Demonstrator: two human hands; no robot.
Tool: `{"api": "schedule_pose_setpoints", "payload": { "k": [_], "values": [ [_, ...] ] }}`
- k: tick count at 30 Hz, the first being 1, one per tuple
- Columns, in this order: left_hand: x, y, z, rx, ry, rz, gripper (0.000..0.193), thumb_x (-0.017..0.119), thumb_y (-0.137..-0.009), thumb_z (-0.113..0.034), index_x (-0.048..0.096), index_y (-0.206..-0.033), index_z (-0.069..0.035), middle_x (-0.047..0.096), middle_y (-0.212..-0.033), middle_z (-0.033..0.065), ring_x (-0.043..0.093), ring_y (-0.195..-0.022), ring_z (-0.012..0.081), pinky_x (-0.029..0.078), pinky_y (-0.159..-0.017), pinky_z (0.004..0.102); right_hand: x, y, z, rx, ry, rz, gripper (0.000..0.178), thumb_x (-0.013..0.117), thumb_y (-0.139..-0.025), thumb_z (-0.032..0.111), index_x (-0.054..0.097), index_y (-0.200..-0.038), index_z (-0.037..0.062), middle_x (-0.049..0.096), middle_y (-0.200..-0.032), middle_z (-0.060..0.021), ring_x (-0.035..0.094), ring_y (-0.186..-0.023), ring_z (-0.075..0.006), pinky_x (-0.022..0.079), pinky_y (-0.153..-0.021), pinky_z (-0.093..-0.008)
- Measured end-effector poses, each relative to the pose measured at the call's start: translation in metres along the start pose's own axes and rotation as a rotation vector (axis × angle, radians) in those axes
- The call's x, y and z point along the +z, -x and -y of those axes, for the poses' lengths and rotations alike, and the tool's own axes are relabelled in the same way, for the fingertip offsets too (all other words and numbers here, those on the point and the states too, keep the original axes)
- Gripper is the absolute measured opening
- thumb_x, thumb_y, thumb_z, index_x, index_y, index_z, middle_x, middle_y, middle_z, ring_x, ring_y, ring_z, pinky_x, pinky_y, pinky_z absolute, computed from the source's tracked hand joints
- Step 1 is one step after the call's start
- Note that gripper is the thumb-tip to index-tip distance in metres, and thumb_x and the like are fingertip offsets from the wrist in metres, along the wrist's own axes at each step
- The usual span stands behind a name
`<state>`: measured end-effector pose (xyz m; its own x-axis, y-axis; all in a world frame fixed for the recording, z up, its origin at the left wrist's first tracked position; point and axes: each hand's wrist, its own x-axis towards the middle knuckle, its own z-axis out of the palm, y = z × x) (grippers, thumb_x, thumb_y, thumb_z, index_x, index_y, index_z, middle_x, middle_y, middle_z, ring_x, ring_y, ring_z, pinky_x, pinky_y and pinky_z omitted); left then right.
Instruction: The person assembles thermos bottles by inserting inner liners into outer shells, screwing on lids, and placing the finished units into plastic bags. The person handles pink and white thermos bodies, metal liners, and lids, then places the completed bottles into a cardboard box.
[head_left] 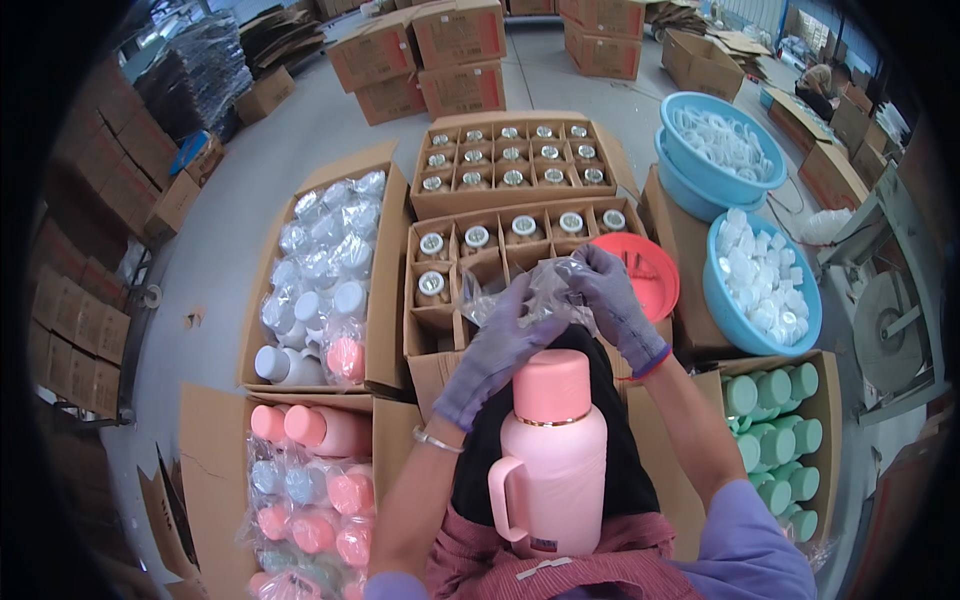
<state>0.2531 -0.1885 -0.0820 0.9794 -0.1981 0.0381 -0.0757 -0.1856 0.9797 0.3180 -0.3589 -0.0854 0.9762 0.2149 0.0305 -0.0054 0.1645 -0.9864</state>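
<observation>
Both my hands wear grey-purple gloves and work on one clear plastic bag [548,292] in front of me. My left hand [500,345] has its thumb and fingers closed on the bag's near left side. Pinching the bag's far right edge, my right hand [617,303] sits a little higher. Below them a pink thermos jug [553,470] with a side handle and a coral lid stands upright on my lap. Just beyond my hands is a divided carton [415,325] holding several silver-topped bottles. A red basin [655,285] stands beside my right hand, with small items in it.
Cartons of bagged white [350,300] and pink jugs [330,433] stand on the left. Green-lidded jugs [773,443] fill a carton at right. Blue basins hold clear rings [722,140] and white caps [755,280]. Stacked boxes [460,88] are farther back; another person [822,85] sits far right.
</observation>
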Motion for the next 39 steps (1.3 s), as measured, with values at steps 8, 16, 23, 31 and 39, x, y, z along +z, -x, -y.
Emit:
{"api": "schedule_pose_setpoints", "payload": {
  "k": [8,16,23,31,39],
  "values": [
    [-0.068,-0.075,0.076,0.162,-0.486,-0.784,0.034,0.063,-0.086,-0.009,0.064,-0.118,0.000,0.070,-0.095,0.0181,0.068,-0.091,0.0323,0.054,-0.083,0.0395,0.001,-0.026,0.077,0.182,0.340,0.268,0.024,0.071,-0.089,0.019,0.051,-0.081,0.0095,0.051,-0.076,0.0036,0.052,-0.066,-0.0037,0.051,-0.051,-0.0235],
    [-0.076,-0.026,0.017,0.165,-0.537,-0.766,0.065,0.070,-0.085,-0.021,0.044,-0.138,0.006,0.044,-0.140,0.0293,0.040,-0.134,0.0426,0.035,-0.111,0.0483,-0.010,-0.045,0.004,0.130,0.263,0.074,0.024,0.074,-0.087,0.024,0.067,-0.085,0.0008,0.059,-0.070,0.0020,0.053,-0.064,-0.0054,0.044,-0.056,-0.0247],
    [-0.077,0.005,0.123,-0.215,-0.817,-0.835,0.077,0.072,-0.075,-0.015,0.039,-0.141,0.007,0.048,-0.136,0.0266,0.043,-0.129,0.0428,0.035,-0.110,0.0482,0.033,-0.014,0.021,-0.030,0.432,0.286,0.026,0.068,-0.087,0.024,0.062,-0.079,0.0002,0.056,-0.067,-0.0030,0.051,-0.064,-0.0075,0.043,-0.058,-0.0268],
    [-0.017,0.113,0.043,0.128,-0.531,-0.574,0.058,0.059,-0.081,-0.010,0.050,-0.136,0.007,0.054,-0.132,0.0256,0.051,-0.121,0.0446,0.038,-0.108,0.0510,-0.048,0.077,-0.020,-0.380,0.825,-0.126,0.020,0.066,-0.084,0.016,0.056,-0.081,-0.0002,0.055,-0.067,-0.0113,0.056,-0.062,-0.0269,0.046,-0.061,-0.0375],
    [0.031,0.242,0.036,0.376,-0.719,-0.319,0.041,0.065,-0.086,-0.020,0.061,-0.121,0.002,0.061,-0.122,0.0210,0.058,-0.113,0.0392,0.044,-0.102,0.0499,-0.071,0.254,-0.048,-0.507,1.029,1.019,0.022,0.069,-0.073,0.027,0.063,-0.090,0.0162,0.058,-0.097,-0.0055,0.059,-0.095,-0.0257,0.045,-0.100,-0.0527]
  ]
}}
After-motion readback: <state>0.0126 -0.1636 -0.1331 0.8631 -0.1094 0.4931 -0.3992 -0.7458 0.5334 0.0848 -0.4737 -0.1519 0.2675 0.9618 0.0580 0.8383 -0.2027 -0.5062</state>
